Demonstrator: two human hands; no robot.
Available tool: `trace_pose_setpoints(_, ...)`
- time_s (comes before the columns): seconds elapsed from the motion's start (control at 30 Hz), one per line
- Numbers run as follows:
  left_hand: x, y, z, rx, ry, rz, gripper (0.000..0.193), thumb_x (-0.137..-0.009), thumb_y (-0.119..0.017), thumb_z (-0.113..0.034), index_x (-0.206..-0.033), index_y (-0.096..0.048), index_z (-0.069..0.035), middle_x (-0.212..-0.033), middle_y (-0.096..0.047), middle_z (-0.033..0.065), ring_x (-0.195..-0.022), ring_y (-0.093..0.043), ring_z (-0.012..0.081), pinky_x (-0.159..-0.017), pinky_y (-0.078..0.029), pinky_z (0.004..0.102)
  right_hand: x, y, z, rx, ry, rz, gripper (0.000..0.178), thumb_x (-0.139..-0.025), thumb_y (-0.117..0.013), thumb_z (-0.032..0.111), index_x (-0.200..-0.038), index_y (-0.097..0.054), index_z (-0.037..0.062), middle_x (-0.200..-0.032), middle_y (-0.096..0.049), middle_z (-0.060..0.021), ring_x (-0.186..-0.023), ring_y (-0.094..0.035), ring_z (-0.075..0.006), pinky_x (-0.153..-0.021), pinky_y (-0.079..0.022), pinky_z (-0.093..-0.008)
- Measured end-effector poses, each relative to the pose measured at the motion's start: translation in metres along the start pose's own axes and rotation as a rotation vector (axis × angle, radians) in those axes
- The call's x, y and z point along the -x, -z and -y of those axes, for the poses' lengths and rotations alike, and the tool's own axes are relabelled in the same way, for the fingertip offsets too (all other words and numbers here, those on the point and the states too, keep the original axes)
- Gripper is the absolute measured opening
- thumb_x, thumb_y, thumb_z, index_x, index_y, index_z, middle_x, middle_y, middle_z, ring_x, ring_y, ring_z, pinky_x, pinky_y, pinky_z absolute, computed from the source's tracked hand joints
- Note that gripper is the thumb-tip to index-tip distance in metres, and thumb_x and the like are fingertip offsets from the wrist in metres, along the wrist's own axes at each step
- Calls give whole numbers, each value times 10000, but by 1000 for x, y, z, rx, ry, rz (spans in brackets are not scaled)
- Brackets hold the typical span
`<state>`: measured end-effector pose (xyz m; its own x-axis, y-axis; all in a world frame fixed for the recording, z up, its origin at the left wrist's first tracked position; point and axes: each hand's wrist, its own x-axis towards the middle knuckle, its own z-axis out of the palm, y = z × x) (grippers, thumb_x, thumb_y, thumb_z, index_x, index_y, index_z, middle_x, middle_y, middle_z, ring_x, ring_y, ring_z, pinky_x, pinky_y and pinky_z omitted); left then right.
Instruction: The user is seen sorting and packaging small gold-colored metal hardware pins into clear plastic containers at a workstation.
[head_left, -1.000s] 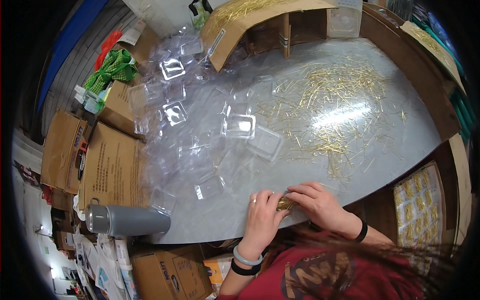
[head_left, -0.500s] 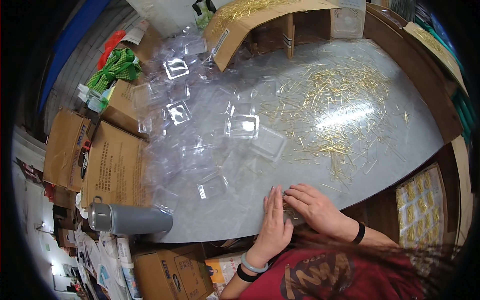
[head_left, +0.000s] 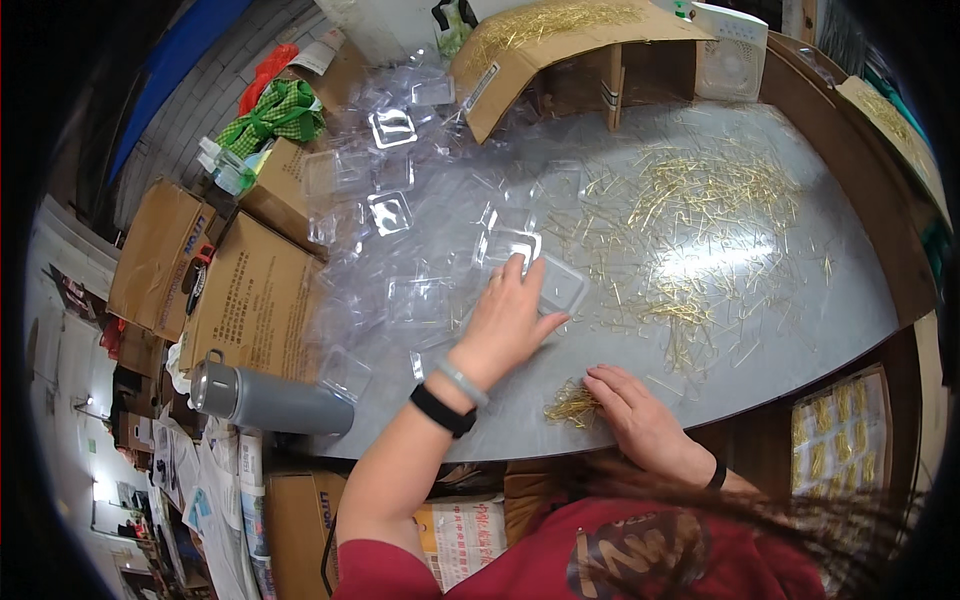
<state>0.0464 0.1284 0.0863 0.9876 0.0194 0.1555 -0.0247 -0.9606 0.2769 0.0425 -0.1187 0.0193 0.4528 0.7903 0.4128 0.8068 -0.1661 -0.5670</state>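
My left hand [head_left: 505,315] is stretched out over the clear plastic boxes, fingers extended and thumb apart. Its fingertips touch or hover over a clear plastic box [head_left: 568,290]; whether they grip it I cannot tell. Near the front edge of the grey table [head_left: 820,325] lies a small bunch of gold wire hooks [head_left: 570,405]. Close against the bunch's right side rests my right hand [head_left: 640,415], with its fingers stretched out. Many loose gold wire hooks [head_left: 715,190] are strewn over the right part of the table.
Clear plastic boxes [head_left: 430,210] cover the table's left side. A grey flask [head_left: 290,398] lies at the left front edge, beside cardboard boxes [head_left: 250,300]. A bent cardboard stand [head_left: 500,85] is at the back. Bundled gold wires in a tray [head_left: 835,440] sit at lower right.
My hands were together over the bunch at the front edge. The left hand has moved forward and left to the plastic boxes, uncovering the bunch. My right hand stays beside it.
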Motion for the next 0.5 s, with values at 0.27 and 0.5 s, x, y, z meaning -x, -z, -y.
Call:
trace_pose_setpoints(0.27,-28,-31,-5,-226,-21,42,705,-804,-761,-317,-1392,-482,-44,-1350,-480,259,-1154,-551,432,-990,-463,478,-2,-1,-7,10,103,40,463,-766,-592,-39,-1228,-587,-5,-1226,-603,-161,-1222,-549,-333,-1107,-417,-464)
trace_pose_setpoints(0.5,-7,-6,-8,55,-9,-235,680,-862,-718,-251,-1448,-441,-47,-1433,-447,257,-1171,-566,380,-1035,-436,454,-1,-2,-7,-27,76,-8,460,-750,-585,-55,-1207,-596,-5,-1173,-607,-159,-1194,-559,-339,-1109,-419,-454)
